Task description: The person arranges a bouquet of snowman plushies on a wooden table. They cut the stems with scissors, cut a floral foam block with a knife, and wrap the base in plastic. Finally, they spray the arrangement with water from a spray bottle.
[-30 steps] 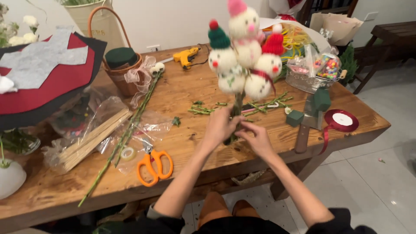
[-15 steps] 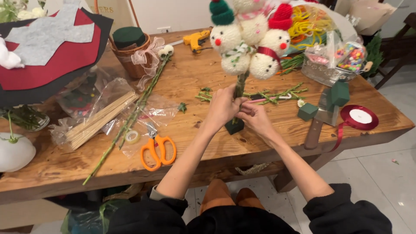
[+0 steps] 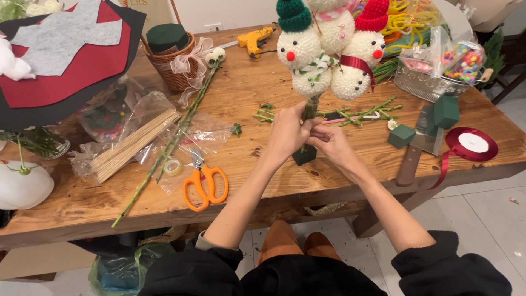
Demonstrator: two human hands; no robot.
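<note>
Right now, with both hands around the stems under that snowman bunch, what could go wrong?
1. The snowman pom-pom bunch is top-heavy over the thin stems gripped by the left hand and right hand; it may tip or splay.
2. The small green foam block under the stems sits near the table edge; a push could slide it off.
3. The knife lies close to the right forearm; a sweep could catch it.

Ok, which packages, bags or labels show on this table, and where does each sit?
Clear plastic bag of pale wooden sticks, left of the orange scissors.
Clear bag of multicoloured beads, far right, in a metal tray.
Crumpled clear wrapper, mid-table, under the long green stem.
</note>
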